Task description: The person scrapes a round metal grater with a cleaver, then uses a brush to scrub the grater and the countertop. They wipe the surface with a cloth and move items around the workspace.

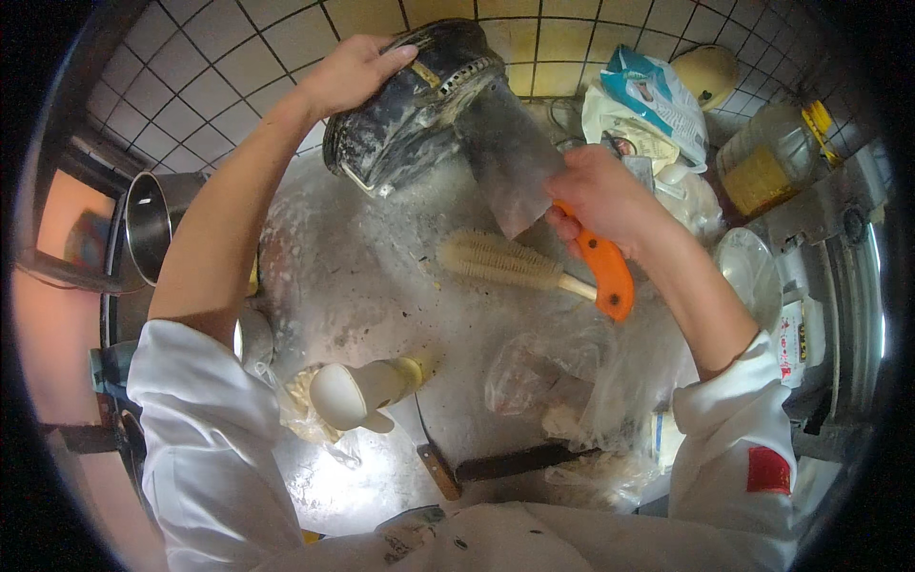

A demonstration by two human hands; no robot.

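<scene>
My left hand (361,75) grips the rim of a dark, flour-dusted machine part (400,121), which is tilted up near the tiled wall. In my right hand (597,189) is a broad metal scraper blade (504,154) with an orange handle (609,275). The blade's far end meets or overlaps the dark part's right side. Below the blade, a bristle brush (500,259) lies on the dusty metal worktop (357,286); its pale handle runs up to the orange handle, and I cannot tell whether they touch.
A cream pitcher-like container (364,393) stands near a plastic bag (307,415) at lower left. A wooden-handled tool (438,472) and a dark blade (518,461) lie at the near edge. A steel pot (154,229) is left; bags (654,107) and a yellow-capped plastic jug (768,164) are right.
</scene>
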